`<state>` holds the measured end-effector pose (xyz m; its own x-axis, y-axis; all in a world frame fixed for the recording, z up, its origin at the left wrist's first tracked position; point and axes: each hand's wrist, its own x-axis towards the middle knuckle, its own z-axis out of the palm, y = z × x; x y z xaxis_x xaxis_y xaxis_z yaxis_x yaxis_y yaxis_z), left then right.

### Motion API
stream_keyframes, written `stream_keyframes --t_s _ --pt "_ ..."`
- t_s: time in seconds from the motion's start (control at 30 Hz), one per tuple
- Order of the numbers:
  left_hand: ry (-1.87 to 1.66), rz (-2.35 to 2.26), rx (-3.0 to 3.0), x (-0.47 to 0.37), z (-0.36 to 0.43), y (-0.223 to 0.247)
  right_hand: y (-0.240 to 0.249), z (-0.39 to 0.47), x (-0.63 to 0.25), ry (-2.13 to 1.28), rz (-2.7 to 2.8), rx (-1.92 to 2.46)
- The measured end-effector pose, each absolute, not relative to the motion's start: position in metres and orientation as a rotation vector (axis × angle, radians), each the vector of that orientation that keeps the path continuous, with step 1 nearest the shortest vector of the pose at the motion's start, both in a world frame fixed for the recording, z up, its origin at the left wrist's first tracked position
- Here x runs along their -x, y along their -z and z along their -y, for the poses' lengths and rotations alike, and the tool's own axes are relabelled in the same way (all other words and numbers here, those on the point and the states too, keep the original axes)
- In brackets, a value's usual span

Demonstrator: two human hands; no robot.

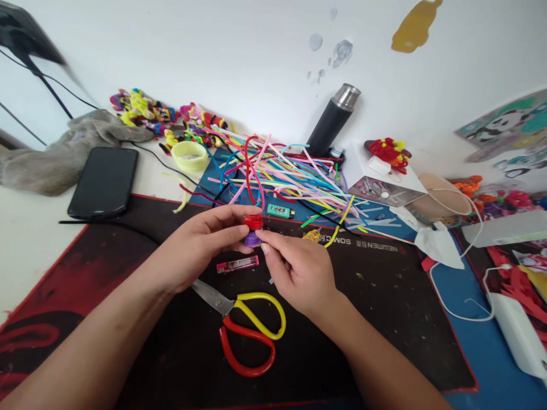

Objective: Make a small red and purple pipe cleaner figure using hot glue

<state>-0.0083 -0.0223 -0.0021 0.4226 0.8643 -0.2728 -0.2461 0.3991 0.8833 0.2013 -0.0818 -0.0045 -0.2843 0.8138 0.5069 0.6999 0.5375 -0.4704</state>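
Note:
Between the fingertips of my left hand [199, 242] is a small red and purple pipe-cleaner piece [253, 238], red at the top and purple below. My right hand [301, 270] is closed, its thumb and index finger pinching the right edge of the same piece. Fingers cover part of it. Just below, a pink lighter [237, 264] lies on the black desk mat [325, 353]. Scissors [248, 327] with one yellow and one red handle rest nearer to me, their blades partly under my left hand. Behind the hands lies a green lighter [278, 212].
A heap of loose coloured pipe cleaners [277, 171] spreads behind the mat. Left of it are a phone [103, 181], a yellow-green roll [189, 156] and several small pipe-cleaner figures [145, 108]. A black thermos [331, 122] and a white box [376, 182] stand at the back.

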Motion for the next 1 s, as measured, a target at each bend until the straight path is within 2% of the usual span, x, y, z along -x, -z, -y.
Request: stream_keyframes --t_s 1.0 --pt "-0.813 -0.789 -0.865 0.0086 0.0217 0.0031 0.0076 0.0814 -0.2010 -0.193 2.031 1.203"
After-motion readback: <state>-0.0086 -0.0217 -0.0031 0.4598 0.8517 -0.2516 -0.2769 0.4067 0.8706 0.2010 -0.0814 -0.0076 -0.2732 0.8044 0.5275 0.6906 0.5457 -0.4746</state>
